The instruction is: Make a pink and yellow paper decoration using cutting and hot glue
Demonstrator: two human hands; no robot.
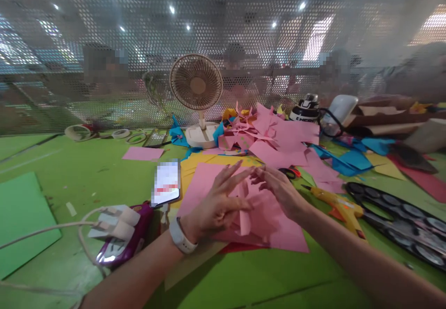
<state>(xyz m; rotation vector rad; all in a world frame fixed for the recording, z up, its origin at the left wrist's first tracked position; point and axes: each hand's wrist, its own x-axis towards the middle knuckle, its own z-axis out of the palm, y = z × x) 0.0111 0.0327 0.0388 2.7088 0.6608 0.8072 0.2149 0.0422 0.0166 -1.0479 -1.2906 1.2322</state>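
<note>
My left hand (219, 202), with a white watch on its wrist, is over a pink sheet of paper (195, 188). Its fingers are spread, and the thumb crosses a narrow curled piece of pink paper (245, 223). From the other side comes my right hand (278, 190), fingers stretched out and slightly bent, the tips meeting the left index fingertip above the curled piece. Whether the fingertips touch that piece is hidden. Under the pink sheet lie yellow paper (190, 165) and a red sheet (244, 247).
Left are a phone (166, 182), a purple power strip (130, 234) with cables and green paper (24, 220). Behind stand a fan (197, 83) and a heap of pink scraps (278, 137). Right are scissors (291, 173), a yellow glue gun (339, 204) and a black tray (400, 220).
</note>
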